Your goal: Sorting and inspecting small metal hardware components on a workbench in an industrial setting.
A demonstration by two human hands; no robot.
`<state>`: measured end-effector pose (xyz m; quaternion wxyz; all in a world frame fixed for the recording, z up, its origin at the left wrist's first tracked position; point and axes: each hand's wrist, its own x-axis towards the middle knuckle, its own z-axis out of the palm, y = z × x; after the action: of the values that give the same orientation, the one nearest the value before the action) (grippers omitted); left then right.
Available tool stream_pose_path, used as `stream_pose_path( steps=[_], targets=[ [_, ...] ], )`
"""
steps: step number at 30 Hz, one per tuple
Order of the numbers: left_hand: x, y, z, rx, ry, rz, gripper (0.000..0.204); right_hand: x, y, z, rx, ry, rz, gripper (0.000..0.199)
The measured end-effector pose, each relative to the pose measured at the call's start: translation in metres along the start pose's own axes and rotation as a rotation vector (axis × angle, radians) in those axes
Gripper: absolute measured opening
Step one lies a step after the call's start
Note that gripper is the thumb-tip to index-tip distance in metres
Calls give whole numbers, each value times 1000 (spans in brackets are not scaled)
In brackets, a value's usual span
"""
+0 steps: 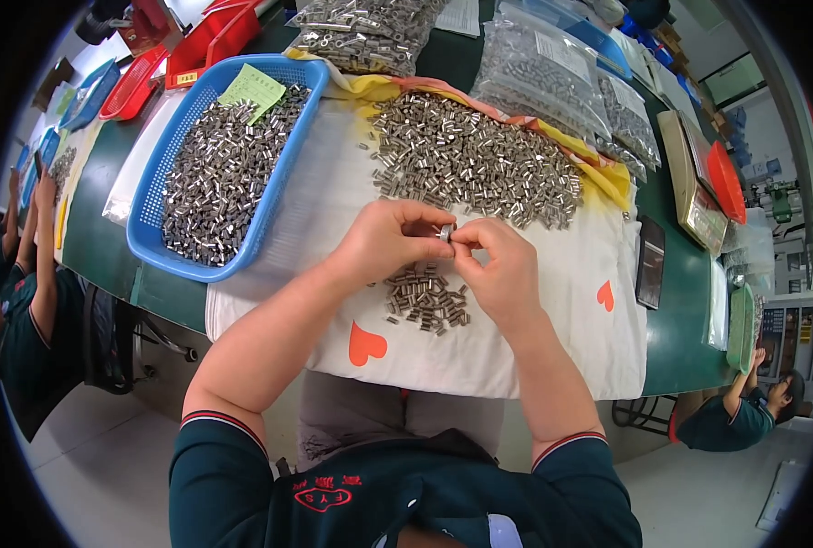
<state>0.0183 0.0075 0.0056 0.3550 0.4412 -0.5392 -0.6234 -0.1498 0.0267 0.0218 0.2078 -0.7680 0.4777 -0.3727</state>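
Between my two hands, over the cloth, is a small silvery metal part (445, 233). The fingertips of my left hand (383, 239) pinch it from one side. My right hand (499, 265) meets it from the other side, thumb and forefinger closed on it. Just below my hands lies a small heap of short metal cylinders (427, 300). Beyond them spreads a much larger pile of similar cylinders (475, 151). The exact shape of the held part is mostly hidden by my fingers.
A blue plastic basket (141, 205) full of metal pieces stands at left, with a yellow-green note (253, 89) on top. Bags of metal parts (539, 73) lie at the back. A dark phone (650, 263) rests at right. Co-workers sit on both sides.
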Motion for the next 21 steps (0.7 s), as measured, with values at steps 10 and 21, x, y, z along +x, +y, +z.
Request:
stream_pose_path(
  steps=[10,21],
  targets=[
    [0,-7,-2,-155,-134,-4,31,5,12,-16,194,-150,253,13],
    [0,-3,-2,18,-186,58,31,13,35,9,-456,12,-41,14]
  ],
)
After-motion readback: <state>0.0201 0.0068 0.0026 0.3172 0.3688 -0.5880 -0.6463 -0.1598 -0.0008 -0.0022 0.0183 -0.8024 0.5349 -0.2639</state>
